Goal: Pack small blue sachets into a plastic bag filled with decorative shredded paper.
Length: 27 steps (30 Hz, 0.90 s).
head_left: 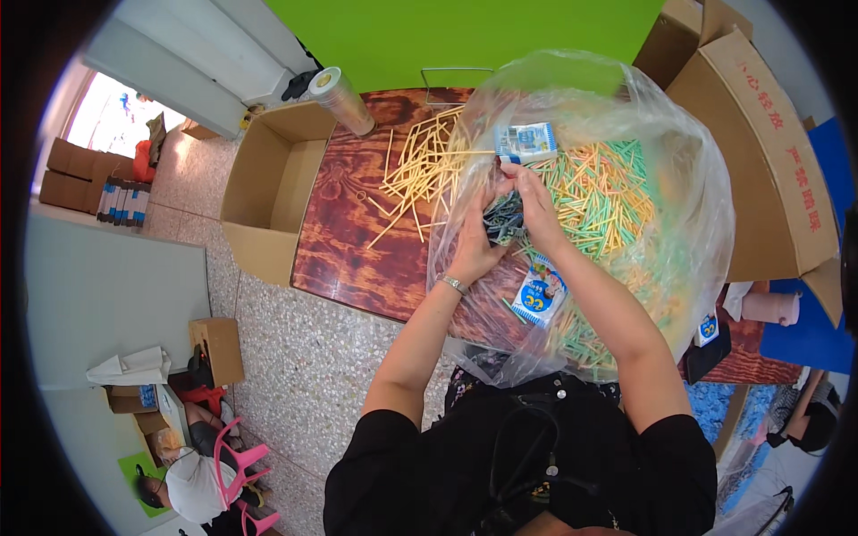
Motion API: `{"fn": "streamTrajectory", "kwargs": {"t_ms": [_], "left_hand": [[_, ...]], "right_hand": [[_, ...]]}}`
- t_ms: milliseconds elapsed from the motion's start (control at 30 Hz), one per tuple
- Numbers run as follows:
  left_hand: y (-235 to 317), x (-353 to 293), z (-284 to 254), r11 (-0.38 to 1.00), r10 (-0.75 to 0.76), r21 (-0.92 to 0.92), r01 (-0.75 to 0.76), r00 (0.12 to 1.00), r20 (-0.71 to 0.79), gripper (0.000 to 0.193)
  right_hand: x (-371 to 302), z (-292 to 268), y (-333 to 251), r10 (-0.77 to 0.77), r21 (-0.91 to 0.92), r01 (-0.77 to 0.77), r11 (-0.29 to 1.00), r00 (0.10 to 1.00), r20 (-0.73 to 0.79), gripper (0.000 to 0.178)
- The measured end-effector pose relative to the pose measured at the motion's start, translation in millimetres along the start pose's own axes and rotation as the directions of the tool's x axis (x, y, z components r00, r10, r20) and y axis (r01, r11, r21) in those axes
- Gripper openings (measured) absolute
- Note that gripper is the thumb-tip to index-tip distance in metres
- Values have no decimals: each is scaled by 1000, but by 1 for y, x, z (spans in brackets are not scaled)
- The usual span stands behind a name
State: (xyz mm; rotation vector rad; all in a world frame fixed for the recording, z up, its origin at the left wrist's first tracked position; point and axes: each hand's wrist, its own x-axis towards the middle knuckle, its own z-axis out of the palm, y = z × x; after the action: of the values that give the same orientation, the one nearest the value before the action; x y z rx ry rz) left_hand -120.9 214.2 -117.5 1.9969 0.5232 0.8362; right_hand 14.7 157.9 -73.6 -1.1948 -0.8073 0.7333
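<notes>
Both my hands are closed around a small dark, greenish-black bundle [503,220], whose exact kind I cannot make out. My left hand [475,239] wraps its left side, and my right hand [536,207] lies along its right side. Their fingertips meet at its far end, close to a blue-and-white packet [525,143]. Another blue-and-white packet [540,291] lies just below my hands. Beneath them spreads a large clear plastic bag [693,192] with many thin green, yellow and orange sticks [601,201] in it.
Loose yellow sticks [420,174] lie on the reddish wooden table [344,255]. At its left are an open cardboard box [277,179] and a roll of clear film [342,100]. A large carton [751,152] stands at the right. Far lower left, a person [197,482] is near a pink chair [239,464].
</notes>
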Motion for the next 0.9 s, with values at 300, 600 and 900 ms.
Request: {"fn": "streamTrajectory", "kwargs": {"t_ms": [300, 600, 900], "left_hand": [[63, 12, -16, 978, 191, 105, -179, 974, -123, 68], [192, -10, 74, 458, 729, 474, -752, 623, 284, 46], [283, -100, 201, 416, 788, -466, -780, 54, 614, 73]], "right_hand": [[-32, -5, -64, 63, 413, -74, 908, 997, 40, 45], [-182, -62, -158, 133, 439, 95, 893, 877, -461, 46], [-405, -142, -167, 302, 516, 452, 728, 464, -833, 37]]}}
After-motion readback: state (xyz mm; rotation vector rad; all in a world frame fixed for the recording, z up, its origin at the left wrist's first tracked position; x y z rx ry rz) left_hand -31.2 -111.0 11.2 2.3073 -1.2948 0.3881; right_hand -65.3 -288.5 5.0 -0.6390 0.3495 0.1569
